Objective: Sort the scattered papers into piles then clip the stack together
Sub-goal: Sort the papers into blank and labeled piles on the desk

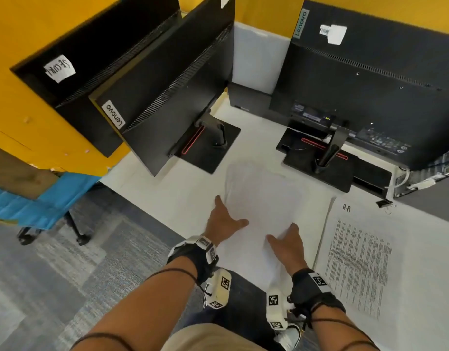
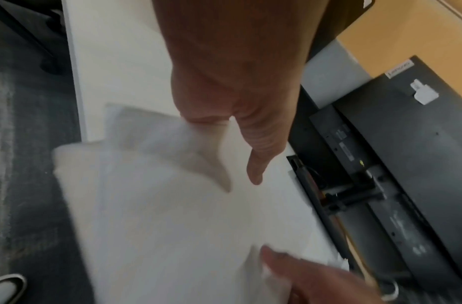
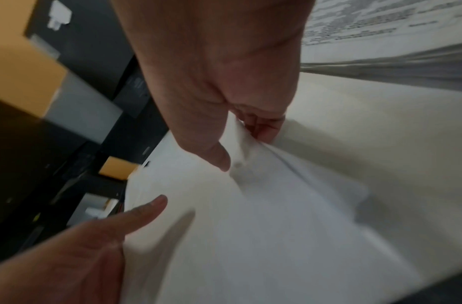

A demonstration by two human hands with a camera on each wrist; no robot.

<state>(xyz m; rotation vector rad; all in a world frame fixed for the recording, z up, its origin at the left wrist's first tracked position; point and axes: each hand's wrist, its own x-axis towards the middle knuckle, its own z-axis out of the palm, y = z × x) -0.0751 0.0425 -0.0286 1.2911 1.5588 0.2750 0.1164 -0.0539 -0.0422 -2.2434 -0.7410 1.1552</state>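
A loose bunch of blank white papers (image 1: 264,193) lies blurred on the white table (image 1: 167,188) in front of me. My left hand (image 1: 228,214) holds its left edge, thumb on top and fingers hidden under the sheets (image 2: 159,216). My right hand (image 1: 285,239) pinches the near right edge, and the sheets (image 3: 250,226) bunch up between thumb and fingers (image 3: 263,127). A thick stack of printed pages (image 1: 360,262) headed "H-R" lies to the right. A black binder clip (image 1: 383,203) sits beyond that stack's far corner.
Two black monitors (image 1: 167,84) (image 1: 370,84) stand with their backs to me, and their stands (image 1: 208,145) (image 1: 319,160) lie just beyond the papers. The table's near edge runs diagonally under my wrists. A blue-seated chair (image 1: 41,203) stands on the carpet at left.
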